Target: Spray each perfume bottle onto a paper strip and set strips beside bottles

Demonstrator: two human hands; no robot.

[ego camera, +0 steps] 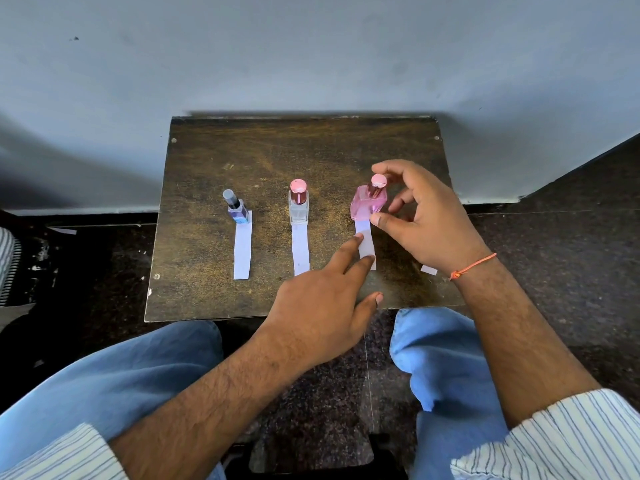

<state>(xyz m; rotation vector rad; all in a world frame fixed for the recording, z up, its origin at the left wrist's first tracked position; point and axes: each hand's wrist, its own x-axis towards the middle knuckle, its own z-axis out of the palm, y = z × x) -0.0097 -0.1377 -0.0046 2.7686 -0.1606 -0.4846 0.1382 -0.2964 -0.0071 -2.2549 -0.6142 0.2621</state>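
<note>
3 perfume bottles in a row across the counter (214, 161), right hand (429, 216) gripping the pink bottle (367, 202) nearest the right edge, left hand (322, 310) loosely spread, fingertips pressing the paper strip (365, 239) before it, 2 other strips (242, 249) toward the front edge

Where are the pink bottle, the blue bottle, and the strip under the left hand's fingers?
pink bottle (367, 203), head view, on its glass body.
blue bottle (239, 213), head view, on its lower body.
strip (365, 239), head view, on its bare middle, between bottle and fingers.
</note>
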